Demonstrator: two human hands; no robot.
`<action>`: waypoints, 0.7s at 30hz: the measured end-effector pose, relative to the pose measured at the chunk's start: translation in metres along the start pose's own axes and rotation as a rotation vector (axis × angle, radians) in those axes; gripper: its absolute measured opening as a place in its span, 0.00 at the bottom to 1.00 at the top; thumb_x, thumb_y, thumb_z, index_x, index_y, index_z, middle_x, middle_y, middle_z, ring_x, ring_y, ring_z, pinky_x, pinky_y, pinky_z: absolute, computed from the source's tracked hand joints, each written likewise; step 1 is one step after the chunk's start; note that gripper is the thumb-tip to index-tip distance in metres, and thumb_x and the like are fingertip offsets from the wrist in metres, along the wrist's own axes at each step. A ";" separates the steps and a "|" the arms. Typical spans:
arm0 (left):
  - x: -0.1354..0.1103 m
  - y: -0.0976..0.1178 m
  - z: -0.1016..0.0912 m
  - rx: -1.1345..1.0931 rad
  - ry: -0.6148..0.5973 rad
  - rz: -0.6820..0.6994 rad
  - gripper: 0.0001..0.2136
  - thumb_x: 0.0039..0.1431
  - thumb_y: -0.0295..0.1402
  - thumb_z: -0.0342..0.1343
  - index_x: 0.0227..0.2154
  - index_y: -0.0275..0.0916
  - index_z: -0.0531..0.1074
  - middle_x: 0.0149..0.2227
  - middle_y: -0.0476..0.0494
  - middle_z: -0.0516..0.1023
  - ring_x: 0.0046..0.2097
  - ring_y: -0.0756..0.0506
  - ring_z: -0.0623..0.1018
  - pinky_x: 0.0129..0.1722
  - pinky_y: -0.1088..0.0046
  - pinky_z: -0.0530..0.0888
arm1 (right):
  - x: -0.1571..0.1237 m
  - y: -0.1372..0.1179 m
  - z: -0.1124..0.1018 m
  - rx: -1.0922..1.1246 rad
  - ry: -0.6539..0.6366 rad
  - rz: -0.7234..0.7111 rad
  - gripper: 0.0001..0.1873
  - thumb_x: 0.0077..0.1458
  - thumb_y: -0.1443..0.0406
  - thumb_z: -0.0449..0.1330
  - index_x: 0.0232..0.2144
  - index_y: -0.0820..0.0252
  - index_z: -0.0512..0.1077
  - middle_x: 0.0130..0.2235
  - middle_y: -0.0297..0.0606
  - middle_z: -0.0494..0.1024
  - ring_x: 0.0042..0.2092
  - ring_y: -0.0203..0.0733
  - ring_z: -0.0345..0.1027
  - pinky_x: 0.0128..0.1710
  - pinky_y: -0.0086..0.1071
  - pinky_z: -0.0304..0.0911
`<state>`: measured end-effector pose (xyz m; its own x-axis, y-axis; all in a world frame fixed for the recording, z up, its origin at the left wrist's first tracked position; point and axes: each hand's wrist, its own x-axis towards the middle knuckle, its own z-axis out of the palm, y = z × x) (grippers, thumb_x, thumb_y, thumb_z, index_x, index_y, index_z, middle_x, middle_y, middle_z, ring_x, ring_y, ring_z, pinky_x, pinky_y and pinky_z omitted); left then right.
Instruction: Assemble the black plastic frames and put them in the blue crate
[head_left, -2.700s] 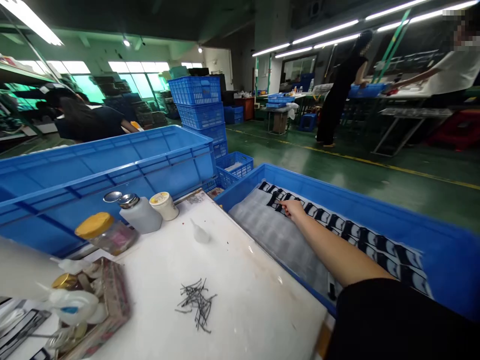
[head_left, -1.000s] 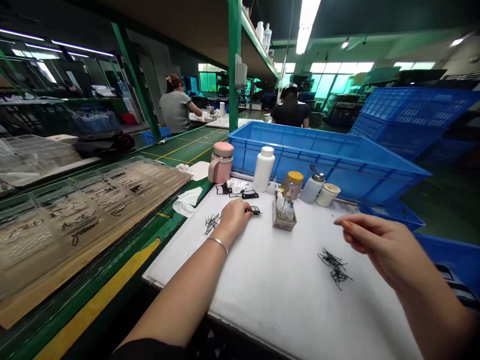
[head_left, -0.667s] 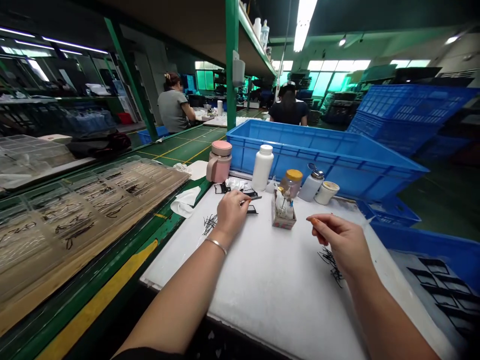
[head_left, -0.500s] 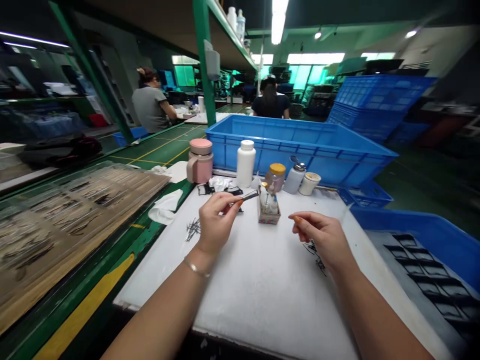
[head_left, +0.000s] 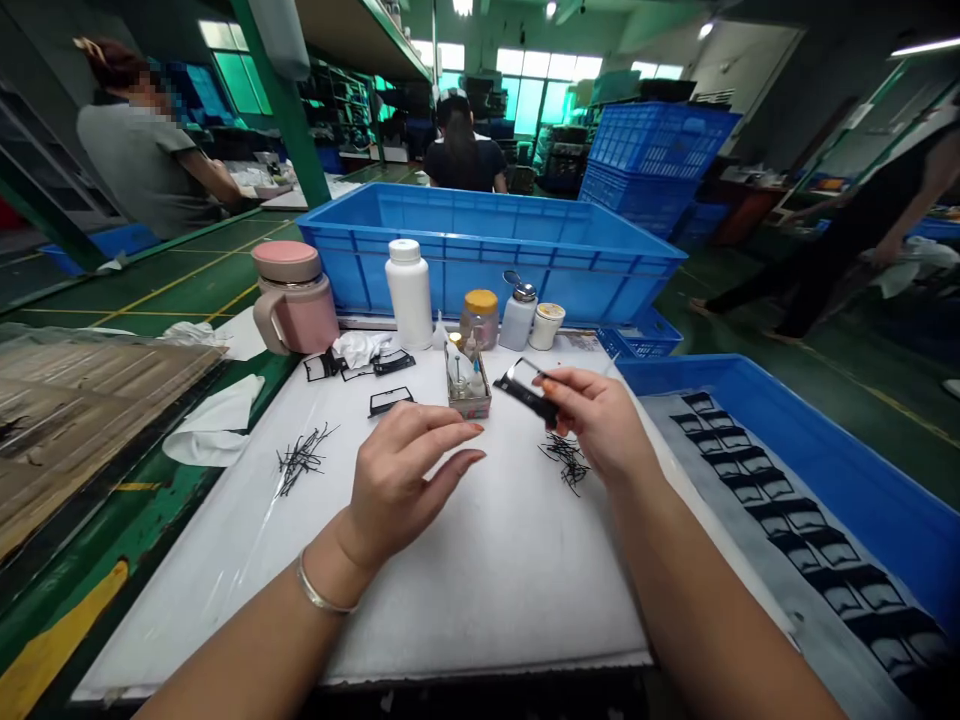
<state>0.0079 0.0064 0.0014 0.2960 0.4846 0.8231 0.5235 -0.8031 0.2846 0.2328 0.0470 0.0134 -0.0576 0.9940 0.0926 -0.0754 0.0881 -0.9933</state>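
Our right hand (head_left: 592, 425) pinches a black frame (head_left: 526, 391) between narrow fingers, above the black wire bits (head_left: 566, 462). Our left hand (head_left: 405, 490) hangs open, holding nothing, over open white counter (head_left: 495, 610) reaching the near edge; a blue crate (head_left: 787, 420) sits just beyond the right edge.

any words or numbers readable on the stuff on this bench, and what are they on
Nothing can be read. The printed side of the small box and the lid of the cream pot are too small and blurred to read.
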 end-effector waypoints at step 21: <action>0.023 0.015 0.111 0.177 -0.773 -0.110 0.10 0.62 0.27 0.49 0.34 0.38 0.76 0.36 0.42 0.75 0.40 0.44 0.74 0.35 0.72 0.69 | 0.020 0.014 -0.016 0.354 0.163 0.093 0.14 0.43 0.65 0.66 0.34 0.64 0.71 0.26 0.33 0.74 0.20 0.30 0.68 0.13 0.20 0.46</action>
<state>0.1115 0.0435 -0.0303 0.6710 0.7131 0.2030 0.6819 -0.7010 0.2087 0.2461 0.0692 0.0006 0.0766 0.9964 -0.0370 -0.4177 -0.0016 -0.9086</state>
